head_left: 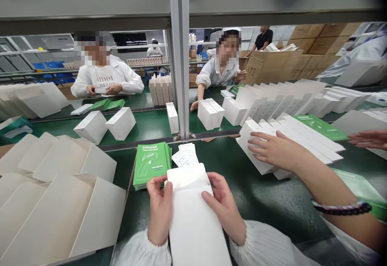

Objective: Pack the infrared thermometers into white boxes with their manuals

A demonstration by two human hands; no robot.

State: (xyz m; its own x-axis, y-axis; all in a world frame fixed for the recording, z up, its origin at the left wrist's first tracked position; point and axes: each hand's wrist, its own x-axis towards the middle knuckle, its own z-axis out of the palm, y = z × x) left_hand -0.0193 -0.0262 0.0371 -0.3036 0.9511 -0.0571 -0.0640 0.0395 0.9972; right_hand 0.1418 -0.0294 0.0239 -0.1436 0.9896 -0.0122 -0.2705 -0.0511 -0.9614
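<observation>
A long white carton (195,221) lies between my two hands, its far flap raised at the top end. My left hand (160,205) grips the left edge near that flap, thumb on top. On the right edge my right hand (225,205) holds the carton the same way, thumb pressed by the flap's fold. Just beyond my left hand is a stack of green user manuals (152,163) marked Infrared Thermometer. White printed slips (186,155) lie beside the stack, partly hidden behind the carton.
Open white cartons (99,213) crowd the left. A co-worker's hand (272,149) with a bracelet rests on a row of white boxes (311,137) at right, near green manuals (363,189). A metal post (180,56) stands ahead; people work across the green belt (148,124).
</observation>
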